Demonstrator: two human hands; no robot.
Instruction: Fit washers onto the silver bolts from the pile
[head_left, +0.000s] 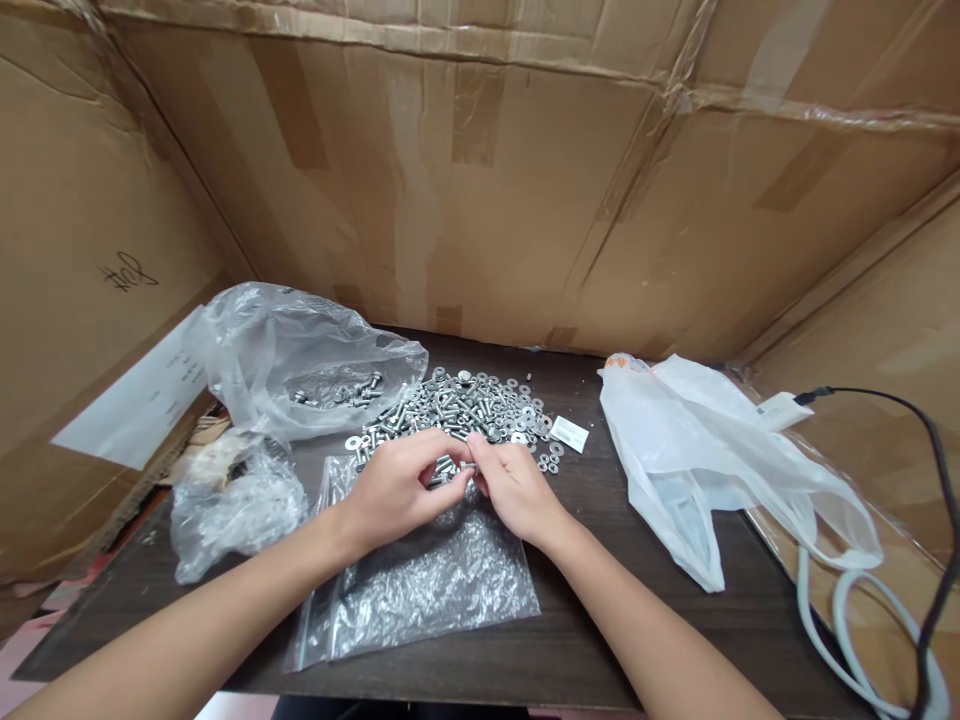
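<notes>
My left hand [409, 478] and my right hand [516, 488] meet over the near edge of a heap of small metal bolts and washers [457, 405]. Thumbs and fingertips of both hands are pinched together around a small metal bolt [468, 465], which is mostly covered by the fingers. Whether a washer sits on it I cannot tell. Beneath my hands lies a clear zip bag [442, 590], flat and crinkled, on the dark table. Loose flat washers [551, 460] are scattered at the heap's right edge.
A large clear plastic bag [307, 345] with several bolts lies at the left, above a crumpled clear wrap [240, 505]. A small white label [569, 434] is right of the heap. Further right are a white plastic bag [675, 430] and cables [937, 460]. Cardboard walls [420, 200] enclose the table.
</notes>
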